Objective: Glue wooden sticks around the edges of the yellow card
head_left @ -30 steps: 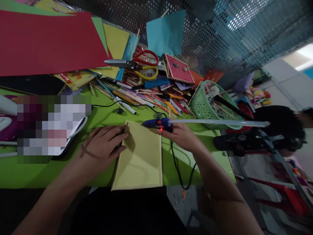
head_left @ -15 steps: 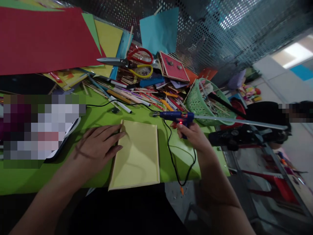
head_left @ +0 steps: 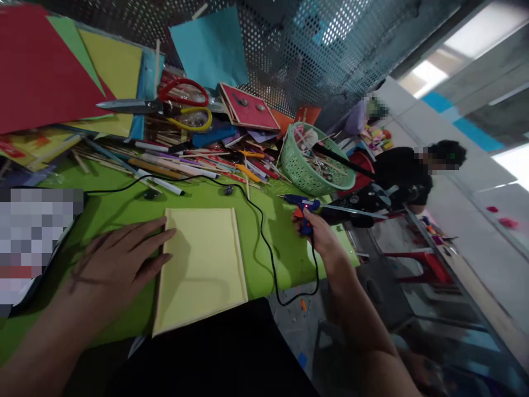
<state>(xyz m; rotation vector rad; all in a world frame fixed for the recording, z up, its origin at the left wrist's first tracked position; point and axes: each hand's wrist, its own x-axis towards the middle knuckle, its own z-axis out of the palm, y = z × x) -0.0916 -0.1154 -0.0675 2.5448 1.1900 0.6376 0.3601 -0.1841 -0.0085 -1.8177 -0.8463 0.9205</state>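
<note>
My left hand [head_left: 119, 256] lies with fingers stretched over the left edge of a pale yellow panel [head_left: 206, 264] rimmed with thin wooden strips. The panel rests on the green tabletop [head_left: 264, 275], its near edge by my dark clothing. My right hand [head_left: 316, 231] is wrapped around the handle of a blue hot glue gun [head_left: 306, 207], off to the right of the panel. Its nozzle points left and a small red light glows on it. A long clear glue stick [head_left: 351, 210] sticks out of its back. The black cord [head_left: 270, 256] loops across the table and over the front edge.
Scissors [head_left: 152, 106] with red and yellow handles lie on a pile of sticks and markers. A green basket [head_left: 306, 160] stands behind the glue gun, near a black stand-like object [head_left: 351, 201]. Coloured paper [head_left: 41, 71] is at back left. A person [head_left: 403, 165] is at far right.
The camera view has turned right, so the table things appear further left. My right hand has carried the glue gun further from the panel. My left hand stays on the panel's edge.
</note>
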